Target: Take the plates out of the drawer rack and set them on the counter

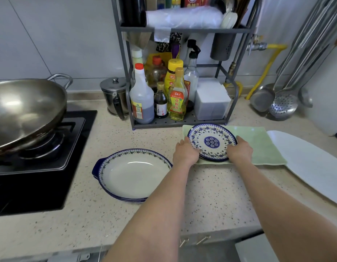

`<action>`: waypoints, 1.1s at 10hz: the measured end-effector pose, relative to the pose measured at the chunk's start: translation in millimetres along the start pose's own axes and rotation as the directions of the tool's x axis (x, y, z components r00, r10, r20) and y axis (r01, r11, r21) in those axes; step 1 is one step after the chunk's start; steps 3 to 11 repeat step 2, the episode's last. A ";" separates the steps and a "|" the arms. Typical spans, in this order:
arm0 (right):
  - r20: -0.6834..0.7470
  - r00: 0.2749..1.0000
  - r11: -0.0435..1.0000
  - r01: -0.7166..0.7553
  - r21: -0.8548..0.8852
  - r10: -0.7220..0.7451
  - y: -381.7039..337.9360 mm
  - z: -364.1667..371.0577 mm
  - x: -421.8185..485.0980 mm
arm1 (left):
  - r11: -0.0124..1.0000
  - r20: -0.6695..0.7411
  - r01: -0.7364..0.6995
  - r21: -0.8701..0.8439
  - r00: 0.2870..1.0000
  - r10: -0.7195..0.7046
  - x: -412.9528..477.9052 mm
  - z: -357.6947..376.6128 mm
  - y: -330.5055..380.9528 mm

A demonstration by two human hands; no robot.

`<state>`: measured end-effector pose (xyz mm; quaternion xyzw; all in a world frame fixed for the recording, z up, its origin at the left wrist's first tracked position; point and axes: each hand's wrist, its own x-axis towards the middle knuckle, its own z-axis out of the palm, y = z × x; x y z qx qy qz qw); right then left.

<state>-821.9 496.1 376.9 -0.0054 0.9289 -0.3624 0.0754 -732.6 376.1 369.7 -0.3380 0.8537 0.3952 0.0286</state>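
Small plate (pixel 212 142): clamped at both rims by left hand (pixel 185 152) and right hand (pixel 239 151), steadying it
Green plate (pixel 266 148): underneath, a flat base for stacking

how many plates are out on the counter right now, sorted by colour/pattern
Blue floral round plates, held by the left hand and right hand: at least 1, maybe a stack
Blue-rimmed oval dishes, stacked: at least 3 by their edges
Green rectangular plate: 1
White oval platter: 1
Total: at least 6
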 end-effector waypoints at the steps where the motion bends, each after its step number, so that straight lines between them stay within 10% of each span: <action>1: 0.004 1.000 1.000 0.010 -0.017 -0.010 -2.2 -6.8 0.7 | 0.999 -0.059 -0.033 -0.042 0.998 0.030 -4.2 -10.2 -3.1; 11: 0.007 1.000 1.000 0.007 0.021 -0.007 -8.9 -14.4 -3.5 | 0.994 -0.148 -0.029 -0.106 0.989 0.013 -10.3 -30.0 -8.9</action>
